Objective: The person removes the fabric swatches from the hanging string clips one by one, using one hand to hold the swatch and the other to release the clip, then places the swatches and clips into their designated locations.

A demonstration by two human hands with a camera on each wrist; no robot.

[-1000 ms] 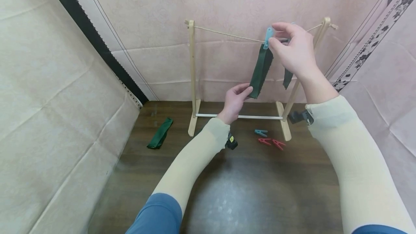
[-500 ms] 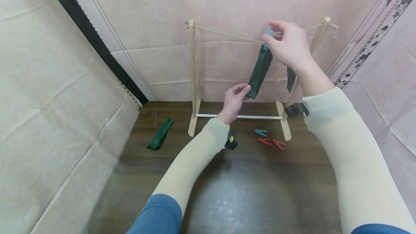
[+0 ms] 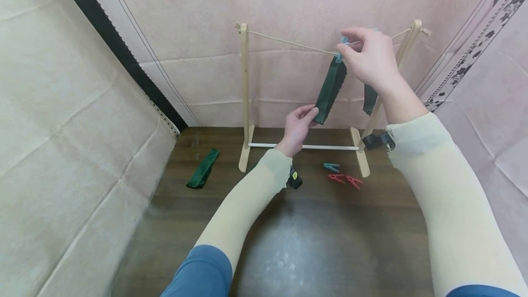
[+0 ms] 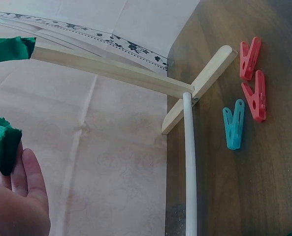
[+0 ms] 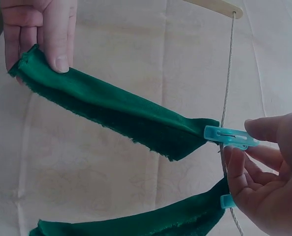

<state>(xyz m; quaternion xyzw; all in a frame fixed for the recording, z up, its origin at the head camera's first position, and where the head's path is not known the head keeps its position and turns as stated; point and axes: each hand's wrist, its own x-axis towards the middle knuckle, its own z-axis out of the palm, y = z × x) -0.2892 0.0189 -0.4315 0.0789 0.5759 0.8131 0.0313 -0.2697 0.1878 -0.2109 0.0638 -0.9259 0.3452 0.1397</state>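
Observation:
A dark green cloth strip point(image 3: 331, 86) hangs from a thin rope point(image 3: 288, 41) strung across a small wooden frame. My left hand point(image 3: 298, 125) pinches the strip's lower end between thumb and fingers, drawing it out toward the left. At the top, a light blue clothespin point(image 5: 229, 136) clips the strip to the rope. My right hand point(image 3: 371, 56) pinches that clothespin by its free end, thumb on one side and fingertips on the other. A second green strip point(image 5: 146, 221) hangs further right on the rope under another blue clothespin point(image 5: 227, 201), partly hidden behind the right hand.
One blue clothespin point(image 3: 331, 167) and two red clothespins point(image 4: 250, 58) lie on the brown table point(image 3: 288, 233) near the frame's right foot point(image 3: 360, 152). Another green strip point(image 3: 203, 168) lies at the left. A white crossbar point(image 3: 330, 147) joins the feet, with a cloth backdrop behind.
My right hand has shifted slightly left from beside the blue clothespin to around its free end. The left hand keeps its hold on the strip, almost unmoved.

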